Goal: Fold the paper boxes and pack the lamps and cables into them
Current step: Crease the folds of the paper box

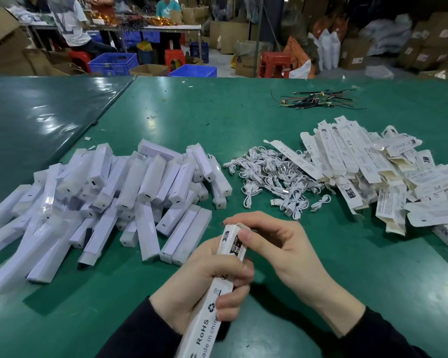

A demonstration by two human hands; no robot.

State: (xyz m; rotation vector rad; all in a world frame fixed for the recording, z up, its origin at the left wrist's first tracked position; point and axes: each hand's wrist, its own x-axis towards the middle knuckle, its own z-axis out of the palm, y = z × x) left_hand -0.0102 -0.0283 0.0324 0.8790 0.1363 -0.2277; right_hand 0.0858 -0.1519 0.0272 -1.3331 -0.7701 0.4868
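A long white paper box (204,324) printed with "RoHS" stands tilted in front of me above the green table (321,293). My left hand (199,282) grips its middle, fingers curled round it. My right hand (277,244) pinches the box's upper end, thumb on the printed face and fingers over the end flap. A heap of white bar lamps (109,197) lies to the left. A tangle of white cables (272,182) sits in the middle. Flat unfolded boxes (373,171) are piled on the right.
A bundle of thin coloured wires (318,99) lies far back on the table. Beyond the table's far edge are blue crates (114,63), red stools (273,64), cardboard cartons and people at another bench.
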